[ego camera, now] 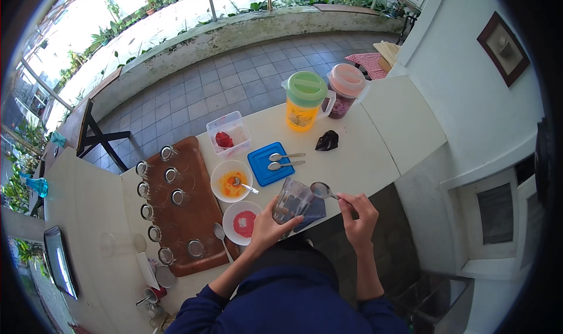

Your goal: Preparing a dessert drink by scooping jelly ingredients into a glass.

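My left hand [272,228] holds a clear drinking glass [292,200] tilted above the table's front edge. Pinched by its handle in my right hand [359,217], a metal spoon [322,190] has its bowl beside the glass rim. A dark blue folded cloth or packet [313,214] lies partly behind the glass. To the left are a white bowl [245,222] with pink-red grains and another white bowl [220,175] with orange residue and a spoon in it. Two metal spoons [288,163] rest on a blue plastic lid [264,175].
Several glasses [177,197] stand on a brown tray [193,158] at the left. A clear plastic box [242,142] holds something red. Farther back are a green-lidded pitcher [302,114] of orange liquid, a pink-lidded pitcher [345,92] and a black plastic bag [327,141].
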Tool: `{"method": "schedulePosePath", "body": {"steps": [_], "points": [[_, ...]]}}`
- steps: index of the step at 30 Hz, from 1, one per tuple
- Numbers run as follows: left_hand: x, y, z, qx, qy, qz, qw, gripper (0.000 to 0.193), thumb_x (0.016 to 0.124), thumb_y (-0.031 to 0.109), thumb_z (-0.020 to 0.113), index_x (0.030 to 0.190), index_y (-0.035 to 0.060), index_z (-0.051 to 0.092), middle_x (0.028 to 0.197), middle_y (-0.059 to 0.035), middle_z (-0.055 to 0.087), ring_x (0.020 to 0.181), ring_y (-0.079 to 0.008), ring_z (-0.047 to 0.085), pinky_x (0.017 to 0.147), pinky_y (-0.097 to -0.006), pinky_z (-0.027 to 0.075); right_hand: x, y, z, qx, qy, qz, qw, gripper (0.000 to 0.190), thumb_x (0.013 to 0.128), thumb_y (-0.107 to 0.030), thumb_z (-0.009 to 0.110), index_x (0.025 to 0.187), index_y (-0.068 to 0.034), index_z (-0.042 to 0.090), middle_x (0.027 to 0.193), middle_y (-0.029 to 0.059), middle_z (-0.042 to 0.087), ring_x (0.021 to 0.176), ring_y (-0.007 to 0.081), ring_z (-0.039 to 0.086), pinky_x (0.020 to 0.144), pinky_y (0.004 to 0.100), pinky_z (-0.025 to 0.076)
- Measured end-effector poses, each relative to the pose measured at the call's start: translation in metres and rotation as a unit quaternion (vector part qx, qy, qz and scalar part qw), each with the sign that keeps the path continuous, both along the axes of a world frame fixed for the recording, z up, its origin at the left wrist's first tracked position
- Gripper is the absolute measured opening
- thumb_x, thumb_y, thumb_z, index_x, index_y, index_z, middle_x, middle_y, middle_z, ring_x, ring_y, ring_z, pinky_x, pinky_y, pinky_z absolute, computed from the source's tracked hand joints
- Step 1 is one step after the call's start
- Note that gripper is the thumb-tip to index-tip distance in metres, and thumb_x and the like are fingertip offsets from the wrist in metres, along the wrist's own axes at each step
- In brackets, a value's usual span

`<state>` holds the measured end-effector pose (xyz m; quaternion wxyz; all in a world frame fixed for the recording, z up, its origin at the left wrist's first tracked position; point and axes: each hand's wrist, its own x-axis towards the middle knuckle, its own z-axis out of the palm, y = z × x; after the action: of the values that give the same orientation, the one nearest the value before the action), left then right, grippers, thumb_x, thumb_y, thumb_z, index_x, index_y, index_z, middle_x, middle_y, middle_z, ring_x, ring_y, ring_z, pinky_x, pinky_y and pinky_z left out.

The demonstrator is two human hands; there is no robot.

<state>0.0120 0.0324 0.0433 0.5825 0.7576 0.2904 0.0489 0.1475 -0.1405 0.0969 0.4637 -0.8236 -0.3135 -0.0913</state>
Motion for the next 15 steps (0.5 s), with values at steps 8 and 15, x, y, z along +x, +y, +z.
{"method": "schedulePosePath", "body": {"steps": [8,15], "points": [[-0.001,-0.004,-0.006,0.063,-0.013,0.015,0.998,0.096,0.067,0.041,0.083,0.136,-0.0101,0.039,0.092,-0.0163,0.068,0.069,-0.0169,0.068,0.062,-0.0277,0.054,0.008,-0.004,-0.008,-0.021,-0.006,-0.045,0.999,0.01,0.083,-0.015,0.069,0.092,-0.015,0.073,0.067,0.0023,0.056,0.058,0.0163,0.055,0.052,0.0289,0.043],[0.001,-0.006,0.002,0.13,-0.011,-0.016,0.991,0.092,0.067,0.044,0.082,0.133,-0.0073,0.043,0.091,-0.0132,0.07,0.068,-0.0173,0.068,0.063,-0.0285,0.053,0.009,-0.001,-0.015,-0.068,-0.072,-0.061,0.993,0.01,0.084,-0.018,0.069,0.093,-0.016,0.073,0.064,0.0025,0.053,0.053,0.0177,0.052,0.048,0.0296,0.041]]}}
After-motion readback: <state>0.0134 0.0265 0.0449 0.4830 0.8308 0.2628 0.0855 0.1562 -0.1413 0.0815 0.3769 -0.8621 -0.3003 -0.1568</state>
